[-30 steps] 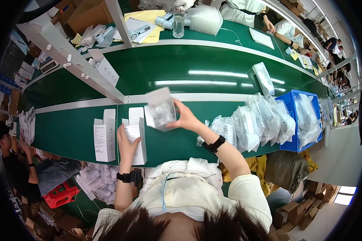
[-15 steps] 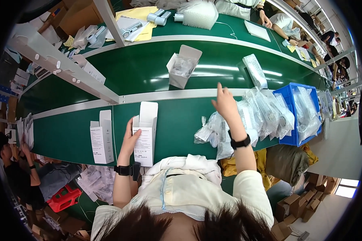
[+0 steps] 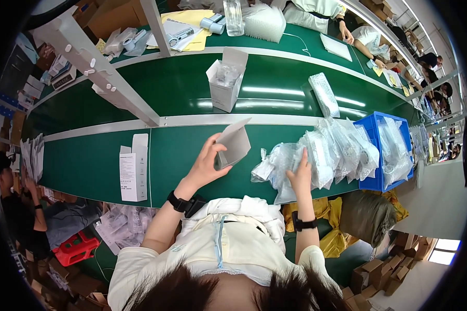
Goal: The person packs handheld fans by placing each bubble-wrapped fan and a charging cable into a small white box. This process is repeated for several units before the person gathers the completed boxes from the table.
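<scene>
My left hand (image 3: 206, 165) is closed round a white carton (image 3: 234, 144), held tilted above the green bench with its flap up and its open end facing right. My right hand (image 3: 302, 176) is at a row of clear-bagged parts (image 3: 324, 158), its index finger stretched out and its thumb apart. Whether its fingertips touch the plastic, I cannot tell. Another white carton (image 3: 133, 173) stands on the bench to the left with its flap raised.
Past the metal rail (image 3: 244, 120), an open carton with plastic-wrapped contents (image 3: 225, 83) and a bubble-wrapped packet (image 3: 324, 95) lie on the green belt. A blue crate (image 3: 371, 147) of bagged parts stands at right. Co-workers sit at the far bench; another person (image 3: 18, 207) is at left.
My left hand has raised the carton off the bench and tipped it to the right. My right hand has drawn back from near the rail to the bagged parts.
</scene>
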{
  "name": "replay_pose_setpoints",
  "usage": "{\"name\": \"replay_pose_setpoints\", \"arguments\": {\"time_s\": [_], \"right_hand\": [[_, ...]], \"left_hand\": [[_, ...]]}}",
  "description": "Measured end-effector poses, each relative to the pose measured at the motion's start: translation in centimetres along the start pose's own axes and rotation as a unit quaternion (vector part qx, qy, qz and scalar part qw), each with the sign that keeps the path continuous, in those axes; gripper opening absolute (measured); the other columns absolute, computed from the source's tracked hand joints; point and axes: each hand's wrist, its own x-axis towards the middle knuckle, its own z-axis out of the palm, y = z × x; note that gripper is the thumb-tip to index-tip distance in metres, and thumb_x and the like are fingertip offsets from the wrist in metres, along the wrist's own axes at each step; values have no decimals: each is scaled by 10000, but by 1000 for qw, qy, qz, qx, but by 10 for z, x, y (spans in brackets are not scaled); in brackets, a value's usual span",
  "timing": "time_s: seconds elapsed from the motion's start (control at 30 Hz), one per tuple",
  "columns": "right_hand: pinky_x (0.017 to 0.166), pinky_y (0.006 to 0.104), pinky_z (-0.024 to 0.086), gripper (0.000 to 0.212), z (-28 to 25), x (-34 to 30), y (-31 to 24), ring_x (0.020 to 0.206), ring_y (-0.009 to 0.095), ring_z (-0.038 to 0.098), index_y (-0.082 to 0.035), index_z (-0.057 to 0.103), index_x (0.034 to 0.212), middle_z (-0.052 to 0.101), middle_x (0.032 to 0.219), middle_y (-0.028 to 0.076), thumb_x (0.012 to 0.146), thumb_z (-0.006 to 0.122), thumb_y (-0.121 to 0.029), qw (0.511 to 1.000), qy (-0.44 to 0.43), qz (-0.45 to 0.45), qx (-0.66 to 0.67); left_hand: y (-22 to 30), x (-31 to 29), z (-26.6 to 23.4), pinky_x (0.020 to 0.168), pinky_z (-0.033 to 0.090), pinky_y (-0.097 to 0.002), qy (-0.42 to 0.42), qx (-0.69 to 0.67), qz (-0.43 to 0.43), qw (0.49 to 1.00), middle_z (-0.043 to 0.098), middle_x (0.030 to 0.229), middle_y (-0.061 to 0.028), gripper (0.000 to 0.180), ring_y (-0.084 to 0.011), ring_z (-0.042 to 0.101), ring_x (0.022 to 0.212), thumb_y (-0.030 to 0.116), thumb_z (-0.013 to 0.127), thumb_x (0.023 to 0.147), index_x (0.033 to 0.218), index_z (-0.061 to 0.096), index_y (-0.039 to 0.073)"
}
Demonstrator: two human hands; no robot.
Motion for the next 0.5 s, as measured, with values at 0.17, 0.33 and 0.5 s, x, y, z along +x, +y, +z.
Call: {"name": "replay_pose_setpoints", "arguments": {"time_s": [0.17,0.33,0.5], "right_hand": [[914,332,356,781,-90,-24,-69,1051,253,445,-68,142,1344,392,1205,136,686,553,20,905,74,-144,394],[943,337,326,759,-52,-7,-141,1076,201,416,-83,136,1327,347,1239,102,706,557,33,758,115,-187,615],[948,379,332,747,10,0,-160,1142,304,377,-166,320,1279,414,1158,178,640,645,43,777,140,-491,368]], "left_hand": [[-8,-2,12,887,404,-412,37,16,26,999,326,1277,-199,578,-379,403,1137,86,734,633,1010,297,103],[-12,-4,16,881,405,-417,84,-17,30,996,308,1283,-240,645,-401,421,1113,98,761,618,978,227,101],[-11,-10,23,901,389,-402,138,-19,-28,990,367,1248,-211,746,-318,441,1128,148,762,622,1161,251,87]]}}
